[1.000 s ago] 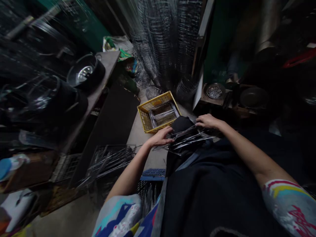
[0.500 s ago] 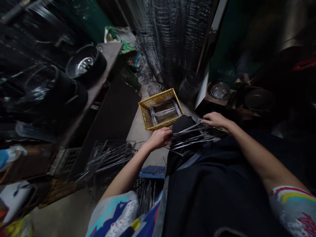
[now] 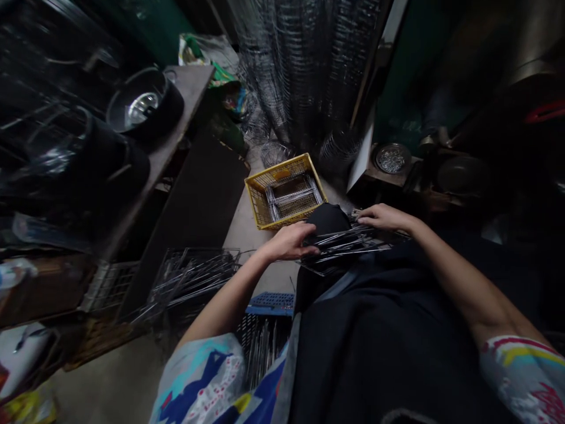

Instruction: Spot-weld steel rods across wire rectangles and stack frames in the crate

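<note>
A bundle of thin metal wire pieces [image 3: 348,244] lies across my lap on dark cloth. My left hand [image 3: 289,241] grips the bundle's left end, fingers curled over the wires. My right hand [image 3: 379,216] rests on the bundle's right end with fingers bent onto the wires. Just beyond my hands a yellow plastic crate [image 3: 285,191] sits on the floor with more wire pieces inside.
A heap of wire racks [image 3: 189,282] lies on the floor to my left, and a blue crate [image 3: 271,304] of wires sits below my left arm. Rolls of wire mesh [image 3: 304,76] stand behind. Dark pots [image 3: 141,112] fill a shelf at left; a bowl of small metal parts [image 3: 391,158] sits at right.
Both hands stay on the wire bundle. My left hand has shifted a little right, its fingers closing further over the wires. The view has tilted slightly.
</note>
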### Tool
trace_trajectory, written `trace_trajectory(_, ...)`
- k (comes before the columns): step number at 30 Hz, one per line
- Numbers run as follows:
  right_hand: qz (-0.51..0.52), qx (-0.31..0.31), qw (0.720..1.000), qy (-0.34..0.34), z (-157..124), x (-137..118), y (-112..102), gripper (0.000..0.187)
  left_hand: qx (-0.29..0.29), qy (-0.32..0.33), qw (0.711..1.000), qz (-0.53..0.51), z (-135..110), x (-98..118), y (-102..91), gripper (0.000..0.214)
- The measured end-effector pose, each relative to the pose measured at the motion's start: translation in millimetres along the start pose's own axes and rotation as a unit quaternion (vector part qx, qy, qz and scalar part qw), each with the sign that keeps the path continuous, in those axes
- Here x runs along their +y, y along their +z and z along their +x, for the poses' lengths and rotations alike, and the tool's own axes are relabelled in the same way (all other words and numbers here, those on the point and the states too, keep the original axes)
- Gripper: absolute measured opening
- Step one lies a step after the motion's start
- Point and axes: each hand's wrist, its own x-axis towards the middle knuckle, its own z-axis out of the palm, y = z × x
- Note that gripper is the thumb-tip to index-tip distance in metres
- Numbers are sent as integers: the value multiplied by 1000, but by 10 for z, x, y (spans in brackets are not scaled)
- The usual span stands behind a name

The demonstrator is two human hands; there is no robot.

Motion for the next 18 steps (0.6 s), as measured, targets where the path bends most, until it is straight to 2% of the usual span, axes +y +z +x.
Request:
trace_trajectory(2, -4, 72, 997, 29, -69, 43, -8, 40, -39, 0, 998, 41, 45, -6, 43, 32)
trace_trajectory(4, -6, 136, 990, 38, -148, 83, -6, 37, -59, -2, 996, 64, 76, -9, 106, 23)
trace_trajectory(7, -19, 205, 978, 31, -273, 149, -19, 33, -45, -3, 995, 93, 127, 17, 156, 10)
trace_trajectory(11, -66, 271, 960, 34, -446, 173, -104, 30, -18, 5, 989, 146, 243, 111, 66, 5)
trace_trajectory(15, -71, 347, 935, 25, -620, -73, -142, 28, 38, 24, 988, 145, 467, 203, -97, 11)
trace_trajectory(18, -51, 342, 938, -17, -633, -368, 17, 27, 74, 26, 995, 62, 738, 236, -172, 13)
